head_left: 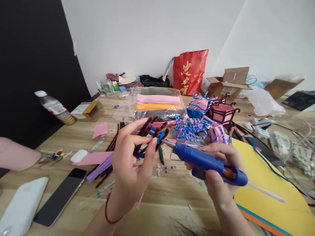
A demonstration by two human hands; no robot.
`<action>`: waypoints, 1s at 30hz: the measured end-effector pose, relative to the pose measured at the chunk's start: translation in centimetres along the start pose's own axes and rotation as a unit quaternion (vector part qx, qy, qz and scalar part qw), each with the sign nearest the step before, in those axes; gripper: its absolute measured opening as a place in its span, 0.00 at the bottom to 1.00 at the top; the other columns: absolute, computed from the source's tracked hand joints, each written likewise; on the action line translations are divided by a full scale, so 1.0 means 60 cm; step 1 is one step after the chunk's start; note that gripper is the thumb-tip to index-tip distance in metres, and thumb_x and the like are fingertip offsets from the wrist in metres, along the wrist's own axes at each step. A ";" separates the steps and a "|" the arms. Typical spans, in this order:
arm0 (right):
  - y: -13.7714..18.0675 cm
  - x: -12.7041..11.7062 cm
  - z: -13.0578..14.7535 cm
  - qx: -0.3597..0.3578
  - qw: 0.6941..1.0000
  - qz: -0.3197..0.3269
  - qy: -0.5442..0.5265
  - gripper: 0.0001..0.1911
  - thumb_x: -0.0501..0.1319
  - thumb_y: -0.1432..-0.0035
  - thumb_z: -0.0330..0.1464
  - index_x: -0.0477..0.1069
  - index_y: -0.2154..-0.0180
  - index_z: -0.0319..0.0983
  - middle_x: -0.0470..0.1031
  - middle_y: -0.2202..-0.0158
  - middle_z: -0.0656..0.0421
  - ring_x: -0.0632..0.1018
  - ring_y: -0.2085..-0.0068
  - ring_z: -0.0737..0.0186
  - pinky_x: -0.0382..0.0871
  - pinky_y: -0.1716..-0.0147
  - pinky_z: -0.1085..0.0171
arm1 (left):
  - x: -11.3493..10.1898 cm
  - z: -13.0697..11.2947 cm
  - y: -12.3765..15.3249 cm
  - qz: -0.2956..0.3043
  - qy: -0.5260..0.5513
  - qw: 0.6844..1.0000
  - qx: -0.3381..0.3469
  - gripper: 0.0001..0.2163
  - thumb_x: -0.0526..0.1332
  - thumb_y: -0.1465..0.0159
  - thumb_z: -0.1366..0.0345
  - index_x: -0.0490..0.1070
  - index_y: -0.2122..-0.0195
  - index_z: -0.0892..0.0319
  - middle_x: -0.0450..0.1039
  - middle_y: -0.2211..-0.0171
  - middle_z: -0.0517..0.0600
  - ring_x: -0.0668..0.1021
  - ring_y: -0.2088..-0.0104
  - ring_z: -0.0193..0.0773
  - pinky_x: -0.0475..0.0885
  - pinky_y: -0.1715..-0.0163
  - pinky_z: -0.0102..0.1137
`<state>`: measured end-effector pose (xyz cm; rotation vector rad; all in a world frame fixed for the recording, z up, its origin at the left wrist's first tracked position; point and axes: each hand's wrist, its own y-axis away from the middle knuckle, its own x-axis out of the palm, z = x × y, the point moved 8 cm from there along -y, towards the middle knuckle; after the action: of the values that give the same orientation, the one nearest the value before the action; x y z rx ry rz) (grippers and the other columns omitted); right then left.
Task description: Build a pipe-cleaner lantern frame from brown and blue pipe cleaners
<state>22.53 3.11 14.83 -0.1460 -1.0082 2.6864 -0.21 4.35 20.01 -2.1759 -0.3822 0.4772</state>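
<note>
My left hand [131, 157] pinches a small frame of brown and blue pipe cleaners [159, 134], holding it up above the table. Fingers and thumb cover part of the frame. Wrapped around a blue glue gun [201, 157] is my right hand [221, 173], with a white glue stick [267, 191] poking out of the gun's back end. The gun's metal nozzle points left and meets or nearly meets the frame's right side; whether it touches, I cannot tell. Behind the gun lie a blue and purple pipe-cleaner tangle [189, 129] and pink lantern shapes [222, 113] with brown edges.
Bagged pipe cleaners [157, 103] lie at the back before a red bag [190, 73]. On the left are a bottle [55, 108], a phone [62, 195], a white slab-like device [24, 205] and purple pipe cleaners [100, 167]. Yellow sheets [273, 183] and cables occupy the right.
</note>
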 end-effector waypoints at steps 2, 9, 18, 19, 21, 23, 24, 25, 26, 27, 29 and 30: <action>0.000 0.001 0.001 0.001 1.000 -0.002 -0.006 0.15 0.66 0.38 0.48 0.75 0.54 0.49 0.79 0.62 0.53 0.84 0.68 0.48 0.84 0.74 0.55 | 0.000 -0.001 0.000 0.001 0.002 1.000 0.000 0.06 0.64 0.32 0.73 0.71 0.59 0.55 0.74 0.43 0.52 0.77 0.42 0.45 0.74 0.41 0.51; -0.006 0.005 0.007 0.022 1.000 -0.010 -0.016 0.16 0.69 0.40 0.47 0.74 0.56 0.47 0.79 0.63 0.55 0.84 0.70 0.51 0.84 0.74 0.54 | 0.002 -0.002 0.000 0.006 0.002 1.000 -0.001 0.06 0.63 0.32 0.73 0.71 0.59 0.54 0.73 0.43 0.52 0.76 0.41 0.46 0.74 0.42 0.51; -0.008 0.006 0.009 0.008 0.999 -0.021 -0.027 0.15 0.71 0.42 0.46 0.75 0.58 0.45 0.79 0.66 0.59 0.81 0.75 0.58 0.81 0.78 0.60 | 0.003 -0.005 -0.002 0.010 -0.007 1.000 0.010 0.06 0.63 0.32 0.73 0.71 0.59 0.54 0.74 0.43 0.52 0.77 0.42 0.47 0.75 0.42 0.51; -0.007 0.006 0.009 0.005 0.999 -0.022 -0.027 0.15 0.71 0.42 0.46 0.75 0.58 0.45 0.79 0.66 0.58 0.81 0.75 0.57 0.80 0.79 0.60 | 0.004 -0.005 -0.002 0.009 -0.008 1.000 0.012 0.07 0.63 0.32 0.74 0.71 0.59 0.54 0.74 0.43 0.52 0.77 0.42 0.47 0.75 0.42 0.50; -0.007 0.005 0.009 0.001 0.999 -0.025 -0.029 0.15 0.71 0.42 0.45 0.76 0.58 0.46 0.78 0.66 0.58 0.81 0.75 0.57 0.79 0.80 0.60 | 0.003 -0.005 -0.001 0.008 -0.010 1.000 0.020 0.07 0.64 0.33 0.74 0.71 0.59 0.55 0.74 0.43 0.52 0.77 0.42 0.46 0.76 0.42 0.49; -0.007 0.004 0.009 -0.002 0.999 -0.028 -0.031 0.14 0.71 0.42 0.45 0.76 0.58 0.47 0.78 0.66 0.58 0.80 0.75 0.57 0.78 0.80 0.60 | 0.003 -0.006 0.000 0.008 -0.010 1.000 0.023 0.07 0.64 0.33 0.74 0.71 0.59 0.55 0.74 0.43 0.52 0.77 0.43 0.46 0.76 0.42 0.48; -0.006 0.004 0.009 -0.002 0.999 -0.030 -0.030 0.15 0.71 0.42 0.45 0.76 0.57 0.47 0.78 0.66 0.58 0.80 0.75 0.57 0.78 0.80 0.60 | 0.003 -0.006 0.000 0.009 -0.010 1.000 0.024 0.07 0.64 0.33 0.74 0.71 0.59 0.55 0.74 0.43 0.52 0.77 0.43 0.45 0.76 0.42 0.48; -0.006 0.003 0.009 -0.001 0.999 -0.031 -0.029 0.14 0.71 0.42 0.45 0.76 0.58 0.47 0.78 0.66 0.58 0.80 0.75 0.57 0.78 0.80 0.60 | 0.002 -0.006 0.000 0.010 -0.009 1.000 0.022 0.07 0.64 0.33 0.74 0.71 0.59 0.55 0.74 0.43 0.52 0.77 0.43 0.46 0.76 0.42 0.48; -0.006 0.003 0.009 0.000 0.999 -0.032 -0.027 0.14 0.71 0.42 0.45 0.76 0.58 0.47 0.78 0.66 0.58 0.80 0.75 0.57 0.78 0.80 0.60 | 0.002 -0.006 0.000 0.011 -0.008 1.000 0.020 0.07 0.64 0.33 0.74 0.71 0.59 0.55 0.74 0.43 0.52 0.77 0.42 0.46 0.76 0.42 0.49; -0.007 0.003 0.009 0.002 0.999 -0.032 -0.026 0.14 0.71 0.42 0.45 0.76 0.58 0.47 0.78 0.66 0.58 0.80 0.75 0.57 0.78 0.79 0.60 | 0.002 -0.005 0.001 0.012 -0.008 1.000 0.017 0.07 0.64 0.33 0.74 0.71 0.59 0.55 0.74 0.43 0.52 0.77 0.42 0.46 0.75 0.42 0.49; -0.007 0.003 0.009 0.003 0.999 -0.031 -0.025 0.15 0.72 0.43 0.45 0.76 0.58 0.46 0.78 0.66 0.58 0.80 0.75 0.57 0.78 0.80 0.59 | 0.002 -0.006 0.001 0.014 -0.009 1.000 0.018 0.07 0.64 0.33 0.74 0.71 0.59 0.55 0.74 0.43 0.52 0.77 0.42 0.46 0.76 0.42 0.49; -0.007 0.003 0.009 0.003 0.999 -0.030 -0.026 0.15 0.72 0.43 0.45 0.76 0.58 0.46 0.78 0.66 0.58 0.80 0.75 0.58 0.78 0.80 0.59 | 0.002 -0.006 0.001 0.015 -0.010 1.000 0.019 0.07 0.64 0.33 0.74 0.71 0.59 0.55 0.74 0.43 0.52 0.77 0.42 0.46 0.75 0.42 0.49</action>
<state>22.33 3.13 15.53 -0.0439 -1.0033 2.6510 0.09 4.13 20.16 -2.1439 -0.3491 0.5181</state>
